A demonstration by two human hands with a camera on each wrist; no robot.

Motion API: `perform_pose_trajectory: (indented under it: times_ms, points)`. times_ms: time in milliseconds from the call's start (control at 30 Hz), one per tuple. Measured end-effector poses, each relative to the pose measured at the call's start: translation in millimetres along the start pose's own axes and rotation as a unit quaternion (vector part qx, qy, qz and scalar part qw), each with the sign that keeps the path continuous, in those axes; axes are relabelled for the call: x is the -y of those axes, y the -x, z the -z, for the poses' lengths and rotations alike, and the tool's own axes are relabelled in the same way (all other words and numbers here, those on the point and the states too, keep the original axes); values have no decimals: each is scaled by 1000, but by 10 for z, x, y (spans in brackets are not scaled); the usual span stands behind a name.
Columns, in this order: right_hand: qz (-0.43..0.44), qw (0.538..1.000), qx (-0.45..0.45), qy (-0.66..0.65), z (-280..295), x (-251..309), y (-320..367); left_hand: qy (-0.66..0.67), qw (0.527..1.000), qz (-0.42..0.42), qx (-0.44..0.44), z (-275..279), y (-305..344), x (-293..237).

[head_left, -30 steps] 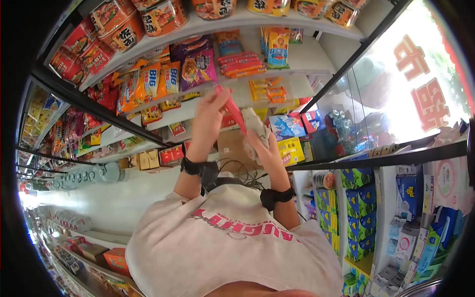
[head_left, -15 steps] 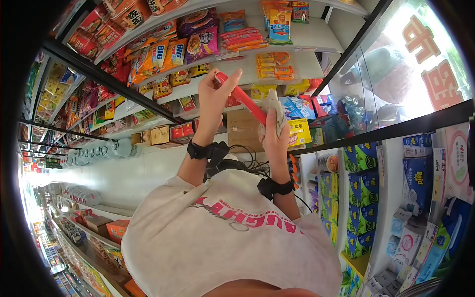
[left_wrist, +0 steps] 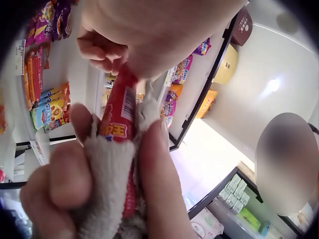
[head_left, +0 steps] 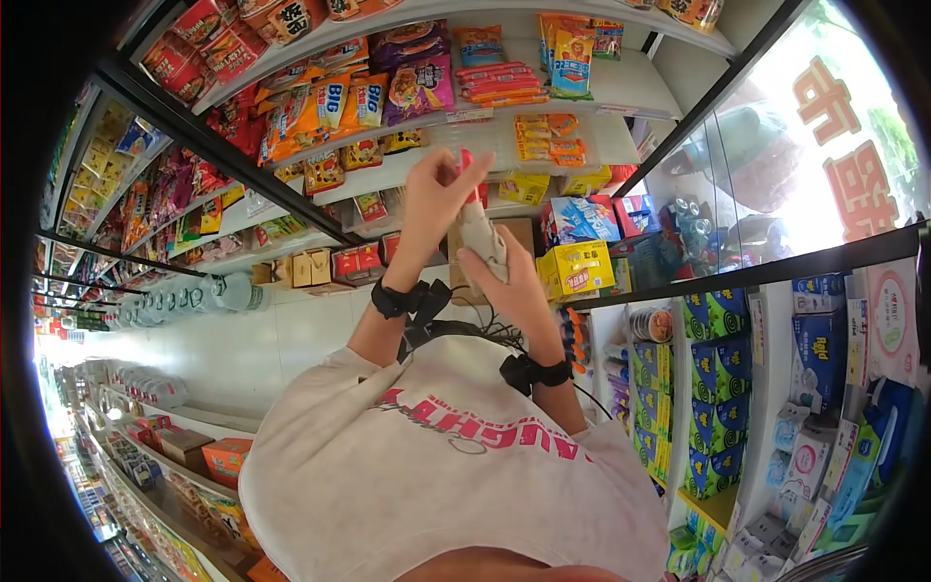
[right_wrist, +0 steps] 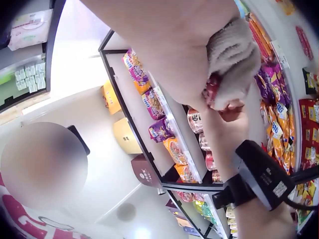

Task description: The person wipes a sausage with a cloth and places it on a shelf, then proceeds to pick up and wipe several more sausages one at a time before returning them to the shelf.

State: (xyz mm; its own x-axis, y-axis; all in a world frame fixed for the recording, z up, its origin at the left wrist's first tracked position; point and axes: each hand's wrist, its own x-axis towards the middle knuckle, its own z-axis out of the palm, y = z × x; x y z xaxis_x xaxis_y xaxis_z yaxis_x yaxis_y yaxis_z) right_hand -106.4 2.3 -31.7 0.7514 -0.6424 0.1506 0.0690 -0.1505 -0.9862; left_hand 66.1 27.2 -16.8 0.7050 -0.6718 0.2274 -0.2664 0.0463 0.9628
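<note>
A red plastic-wrapped sausage (left_wrist: 119, 107) with a barcode is held between the two hands. The left hand (head_left: 441, 199) pinches its upper end, with fingers curled. Lower down, the right hand (head_left: 509, 281) grips a greyish-white cloth (head_left: 482, 238) wrapped around the sausage, thumb on one side and fingers on the other in the left wrist view. Only a short red stretch shows between cloth and left hand in the head view. In the right wrist view, the cloth (right_wrist: 234, 62) hides most of the sausage.
Ahead are shelves with orange snack bags (head_left: 330, 102), red sausage packs (head_left: 499, 82) and noodle tubs (head_left: 228, 44). Yellow boxes (head_left: 574, 272) stand right of the hands. Blue-green boxes (head_left: 716, 388) fill the right shelf. A dark cable (head_left: 499, 330) loops below the hands.
The right hand and cloth have moved left and up along the sausage, closer to the left hand. Less red shows than half a second ago. The left hand has shifted slightly right.
</note>
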Motion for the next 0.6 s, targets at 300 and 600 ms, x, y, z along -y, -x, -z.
perform_pose_trajectory:
  times_ms: [300,600]
  points:
    - [-12,996,-93,-4,-723,-184,-413,159,976,63,131,754,120,145]
    - [-63,997,-31,-27,-1624,-218,-511,319,931,150,93,1553,60,526]
